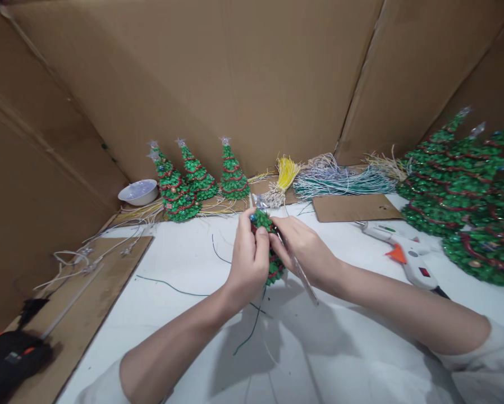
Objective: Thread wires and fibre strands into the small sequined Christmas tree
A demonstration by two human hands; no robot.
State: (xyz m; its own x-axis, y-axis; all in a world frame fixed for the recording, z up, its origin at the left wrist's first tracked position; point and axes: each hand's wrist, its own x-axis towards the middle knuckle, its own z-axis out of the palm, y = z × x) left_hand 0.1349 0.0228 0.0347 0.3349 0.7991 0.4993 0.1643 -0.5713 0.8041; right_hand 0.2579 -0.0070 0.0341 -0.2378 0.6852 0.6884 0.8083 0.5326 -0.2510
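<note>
My left hand (248,258) is closed around a small green Christmas tree (277,269) with red garlands. Its clear star top (259,202) pokes up above my fingers, and much of the tree is hidden. A slim shiny stick-like tool (306,279) slants down from under my right hand (306,244), which is closed on it; its kind is unclear. The fingertips of that hand meet the tree's right side near the top. Below the tree, loose dark green wires (252,331) lie on or hang over the white tabletop (184,331).
Finished-looking trees (234,174) stand at the back left beside a white bowl (138,192); larger ones (449,174) stand right. Wire bundles (344,179) and yellow-stemmed pieces (286,174) line the back. A white glue gun (407,258) lies right, a black one (16,359) left. Cardboard walls (218,84) surround.
</note>
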